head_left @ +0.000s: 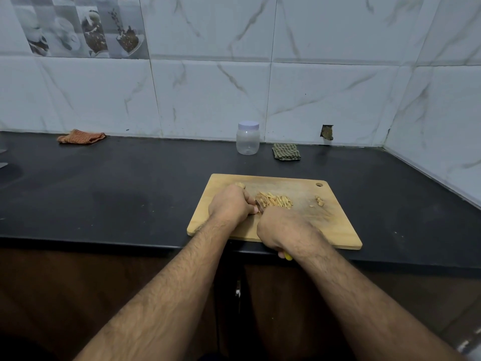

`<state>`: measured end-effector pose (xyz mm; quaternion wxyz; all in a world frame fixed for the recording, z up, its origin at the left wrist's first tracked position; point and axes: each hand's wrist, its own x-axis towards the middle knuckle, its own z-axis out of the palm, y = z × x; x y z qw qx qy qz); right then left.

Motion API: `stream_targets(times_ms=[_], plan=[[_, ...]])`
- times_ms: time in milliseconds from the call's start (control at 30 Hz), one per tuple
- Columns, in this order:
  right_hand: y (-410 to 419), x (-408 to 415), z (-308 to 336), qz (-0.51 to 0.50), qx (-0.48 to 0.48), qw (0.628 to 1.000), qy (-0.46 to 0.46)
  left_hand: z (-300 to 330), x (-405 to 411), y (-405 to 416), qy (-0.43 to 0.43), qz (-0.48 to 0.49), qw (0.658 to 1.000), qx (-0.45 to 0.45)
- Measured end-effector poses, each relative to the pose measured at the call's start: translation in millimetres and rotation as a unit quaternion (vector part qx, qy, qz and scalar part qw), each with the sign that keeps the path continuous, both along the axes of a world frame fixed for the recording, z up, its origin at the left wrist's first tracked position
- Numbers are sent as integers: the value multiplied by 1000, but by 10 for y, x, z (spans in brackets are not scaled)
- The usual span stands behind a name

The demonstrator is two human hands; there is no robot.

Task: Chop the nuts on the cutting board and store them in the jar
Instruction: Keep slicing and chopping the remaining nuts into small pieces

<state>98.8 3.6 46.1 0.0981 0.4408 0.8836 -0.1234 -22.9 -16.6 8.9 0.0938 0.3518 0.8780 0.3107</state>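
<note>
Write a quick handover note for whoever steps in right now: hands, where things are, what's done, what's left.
Left hand: fingers curled, steadying a nut on the cutting board, beside the blade.
Right hand: grips the yellow-handled knife.
Sliced nuts are piled mid-board; a few uncut pieces lie near the right edge, one behind the left hand.
Jar: behind the board at the wall, lid on, looks empty.
Done: most of the slicing.
Left: finish chopping, open the jar, fill it.

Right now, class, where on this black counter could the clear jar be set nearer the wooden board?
Bare black counter lies left of the wooden cutting board, and between it and the clear lidded jar. The board's middle is crowded: both hands, slivered nuts.
</note>
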Motion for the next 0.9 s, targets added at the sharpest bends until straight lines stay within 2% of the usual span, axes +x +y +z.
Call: stream_targets(times_ms=[267, 500, 767, 900], plan=[[-99, 59, 17, -13, -4, 1000, -2, -21, 3, 10, 13, -1, 1000, -7], [-96, 105, 38, -17, -13, 1000, 10, 137, -112, 26, -93, -40, 995, -20], [-149, 103, 102, -19, -11, 999, -45, 108, -111, 146, -95, -19, 994, -43], [-185, 109, 115, -20, -11, 999, -43, 55, -111, 154, -61, 3, 998, -35]])
